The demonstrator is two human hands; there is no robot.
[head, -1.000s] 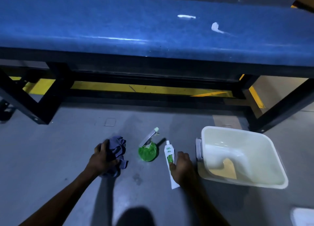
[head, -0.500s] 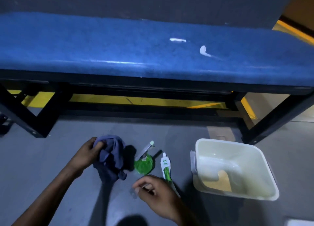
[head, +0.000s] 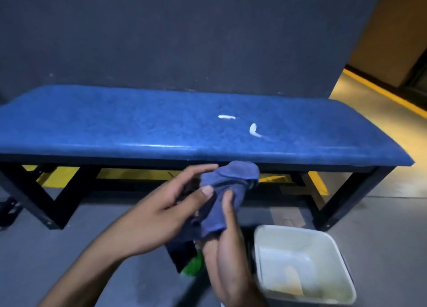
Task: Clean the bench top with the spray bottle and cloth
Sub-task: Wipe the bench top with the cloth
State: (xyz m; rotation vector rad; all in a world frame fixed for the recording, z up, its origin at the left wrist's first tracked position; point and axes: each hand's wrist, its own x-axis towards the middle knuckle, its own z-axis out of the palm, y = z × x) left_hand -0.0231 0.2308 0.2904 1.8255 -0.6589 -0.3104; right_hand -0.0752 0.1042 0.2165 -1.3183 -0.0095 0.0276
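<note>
A long blue padded bench top (head: pixel 115 124) spans the view, with two white smears (head: pixel 253 130) right of its middle. A bunched blue-grey cloth (head: pixel 227 186) is held up in front of the bench's front edge. My left hand (head: pixel 175 205) pinches the cloth from the left with thumb and fingers. My right hand (head: pixel 227 253) grips the cloth's lower part from below. The green spray bottle (head: pixel 193 266) stands on the floor, mostly hidden behind my hands.
A cream plastic tub (head: pixel 302 235) sits on the grey floor at the lower right. The bench's black metal legs (head: pixel 44 205) stand at both ends. A dark wall rises behind the bench, and yellow floor lines run beneath it.
My left hand lifted the cloth off the floor up to the bench's edge. My right hand left the floor by the tube and took hold of the cloth. The view tilted upward.
</note>
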